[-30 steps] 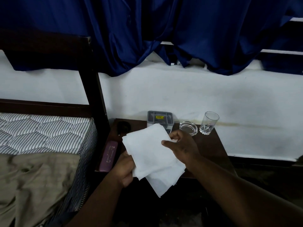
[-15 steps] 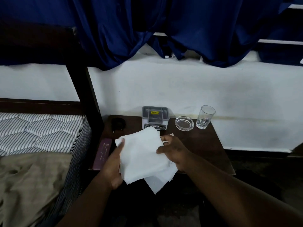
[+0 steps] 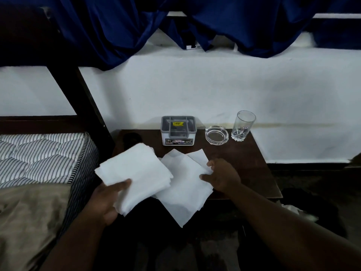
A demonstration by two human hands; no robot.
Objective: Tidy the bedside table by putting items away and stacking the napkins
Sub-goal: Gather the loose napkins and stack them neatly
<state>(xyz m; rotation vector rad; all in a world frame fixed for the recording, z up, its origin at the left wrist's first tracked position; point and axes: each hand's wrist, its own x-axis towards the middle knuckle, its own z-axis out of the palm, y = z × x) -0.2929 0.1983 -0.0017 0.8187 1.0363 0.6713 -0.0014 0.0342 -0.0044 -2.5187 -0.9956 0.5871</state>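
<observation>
Gripping a folded stack of white paper napkins (image 3: 134, 175) in your left hand (image 3: 109, 200), you pinch the edge of the loose white napkins (image 3: 183, 188) with your right hand (image 3: 221, 177); they overhang the dark wooden desk (image 3: 244, 159). Beyond stand a grey plastic box (image 3: 177, 132), round glass ashtray (image 3: 216, 134) and clear tumbler (image 3: 243, 126).

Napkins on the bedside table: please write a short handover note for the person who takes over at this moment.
Left hand: holds a folded napkin stack near the table's front left corner.
Right hand: pinches the edge of the loose napkins, which lie on the bedside table and overhang its front edge.
Done: part stacked.
Left: join both piles squarely; grey box, ashtray, glass stand at the back.
</observation>
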